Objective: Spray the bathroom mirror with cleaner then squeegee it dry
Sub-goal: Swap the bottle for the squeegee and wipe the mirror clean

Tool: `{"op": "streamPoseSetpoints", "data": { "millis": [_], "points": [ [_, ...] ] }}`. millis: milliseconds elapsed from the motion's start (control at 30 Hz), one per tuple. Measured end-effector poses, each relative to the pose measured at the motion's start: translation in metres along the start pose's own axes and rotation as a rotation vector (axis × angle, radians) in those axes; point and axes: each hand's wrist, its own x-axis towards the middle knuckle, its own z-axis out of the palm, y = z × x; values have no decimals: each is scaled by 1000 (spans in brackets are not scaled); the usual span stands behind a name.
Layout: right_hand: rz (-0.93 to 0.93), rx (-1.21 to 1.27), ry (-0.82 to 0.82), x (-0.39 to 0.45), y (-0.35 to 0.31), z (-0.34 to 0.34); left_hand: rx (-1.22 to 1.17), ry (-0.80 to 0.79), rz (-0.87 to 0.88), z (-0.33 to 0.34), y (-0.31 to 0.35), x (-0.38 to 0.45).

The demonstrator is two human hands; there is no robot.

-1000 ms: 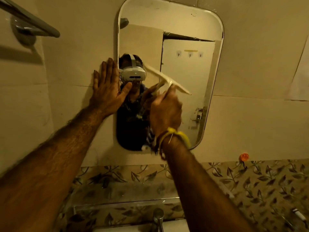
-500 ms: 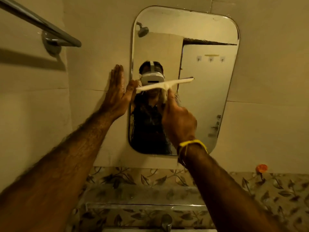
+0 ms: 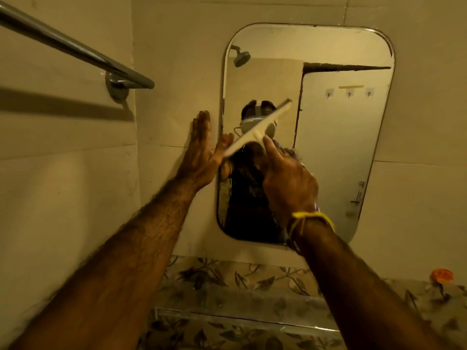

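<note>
A rounded rectangular mirror (image 3: pixel 341 152) hangs on the beige tiled wall ahead. My right hand (image 3: pixel 288 183) grips the handle of a white squeegee (image 3: pixel 255 131) whose blade lies tilted across the mirror's left half, its left end low and its right end high. My left hand (image 3: pixel 202 150) is flat against the wall beside the mirror's left edge, fingers together and pointing up, thumb reaching onto the glass. No spray bottle is in view. The mirror's lower left looks wet or streaked.
A chrome towel bar (image 3: pixel 75 50) juts from the wall at upper left. Below the mirror runs a leaf-patterned tile band (image 3: pixel 240 276) with a glass shelf (image 3: pixel 227 322) under it. An orange hook (image 3: pixel 441 276) is stuck at lower right.
The squeegee blade has rotated from sloping down to the right, through level, to sloping up to the right. The view has shifted, so the mirror sits further right. My left hand stays on the wall.
</note>
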Motion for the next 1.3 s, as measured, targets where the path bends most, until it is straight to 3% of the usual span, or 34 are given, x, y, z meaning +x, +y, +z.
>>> {"op": "streamPoseSetpoints", "data": {
  "millis": [167, 367, 467, 633, 867, 1100, 1300],
  "points": [
    [48, -25, 8, -2, 0, -3, 62, 7, 21, 3, 2, 1],
    [-21, 46, -127, 70, -45, -8, -166, 215, -61, 16, 18, -2],
    [-45, 50, -98, 52, -28, 1, -199, 187, -73, 14, 13, -5],
    [25, -20, -48, -34, 22, 6, -1, 31, -58, 10, -3, -12],
    [86, 13, -15, 33, -2, -1, 238, 32, -90, 24, 12, -14],
    [85, -89, -27, -54, 55, 5, 458, -168, -23, 5, -17, -20],
    [141, -67, 162, 31, 44, 1, 560, -49, -30, 30, -17, -23]
  ]
}}
